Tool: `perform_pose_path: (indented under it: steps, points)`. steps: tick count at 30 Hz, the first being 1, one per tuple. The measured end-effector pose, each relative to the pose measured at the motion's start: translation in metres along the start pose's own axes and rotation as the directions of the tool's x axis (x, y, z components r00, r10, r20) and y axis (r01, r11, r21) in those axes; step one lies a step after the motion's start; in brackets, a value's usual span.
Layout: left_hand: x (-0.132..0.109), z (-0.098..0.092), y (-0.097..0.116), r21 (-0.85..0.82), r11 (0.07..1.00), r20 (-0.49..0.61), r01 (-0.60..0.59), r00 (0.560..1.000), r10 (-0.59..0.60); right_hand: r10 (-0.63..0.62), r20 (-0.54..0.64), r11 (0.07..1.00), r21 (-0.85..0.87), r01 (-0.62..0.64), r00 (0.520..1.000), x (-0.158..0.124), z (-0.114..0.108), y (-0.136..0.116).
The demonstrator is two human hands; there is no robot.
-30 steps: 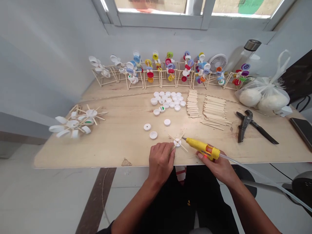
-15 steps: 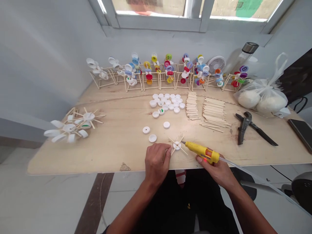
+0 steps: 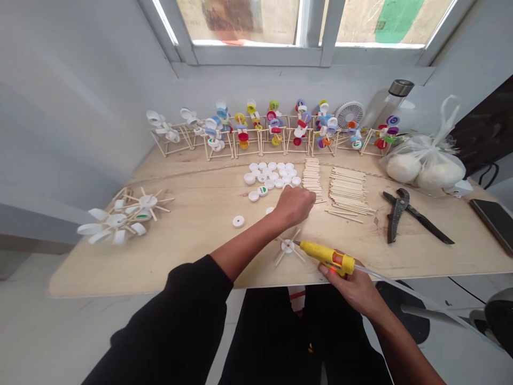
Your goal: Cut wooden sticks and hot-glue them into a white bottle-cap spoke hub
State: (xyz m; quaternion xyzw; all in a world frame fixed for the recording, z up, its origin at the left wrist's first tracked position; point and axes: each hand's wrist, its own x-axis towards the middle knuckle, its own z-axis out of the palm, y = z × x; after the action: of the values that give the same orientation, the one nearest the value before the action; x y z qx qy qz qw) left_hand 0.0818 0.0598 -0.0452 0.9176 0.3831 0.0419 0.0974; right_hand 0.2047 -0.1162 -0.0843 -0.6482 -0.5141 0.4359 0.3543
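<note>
My right hand (image 3: 352, 286) is wrapped around a yellow glue gun (image 3: 326, 255), its small red light lit and a clear glue stick trailing from its back. The nozzle points left, close to a white bottle cap (image 3: 287, 246) on which several thin wooden sticks are set out like spokes. My left hand (image 3: 295, 206) reaches across the table to the near end of the pile of short wooden sticks (image 3: 311, 176). Its fingers are closed, and whatever they pinch is hidden. Partly behind that forearm lies a loose white cap (image 3: 270, 210); another cap with a hole (image 3: 238, 221) lies to the left.
White caps (image 3: 273, 171) are grouped behind my left hand. Longer sticks (image 3: 348, 190), a black-handled cutter (image 3: 401, 211) and a phone (image 3: 492, 219) lie to the right. Cap-and-stick wheels (image 3: 118, 220) rest at left. Stick frames with coloured wheels (image 3: 276, 128) line the wall, near a bag (image 3: 428, 160).
My left hand has left the spoked cap and moved forward and right to the short sticks. The glue gun stays by the cap. The view has tilted up slightly.
</note>
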Motion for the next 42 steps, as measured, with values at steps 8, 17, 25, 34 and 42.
perform_pose_path:
  steps: [8, 17, 25, 34, 42]
  points:
    - [0.024, 0.026, 0.008, 0.091, 0.995, 0.002, -0.05, 0.999, 0.05, 0.015, -0.003, 0.999, -0.035, -0.015, 1.0, -0.001, -0.002, 0.005]
    - [0.03, 0.03, 0.01, 0.148, 0.989, 0.004, -0.029, 1.0, 0.028, -0.015, 0.02, 1.0, 0.008, 0.015, 1.0, 0.001, -0.001, 0.007]
    - [0.032, 0.03, 0.007, 0.164, 0.983, 0.041, -0.082, 0.996, 0.077, -0.02, 0.005, 0.999, -0.041, 0.02, 1.0, -0.001, -0.002, 0.003]
    - [0.027, 0.019, 0.001, 0.106, 0.987, 0.191, -0.123, 0.976, 0.101, 0.012, 0.028, 1.0, -0.027, -0.011, 1.0, 0.0, -0.002, 0.002]
    - [0.024, 0.009, 0.001, 0.069, 0.994, 0.256, -0.081, 0.965, 0.061, 0.036, -0.003, 0.999, -0.02, -0.036, 0.999, -0.004, 0.0, -0.005]
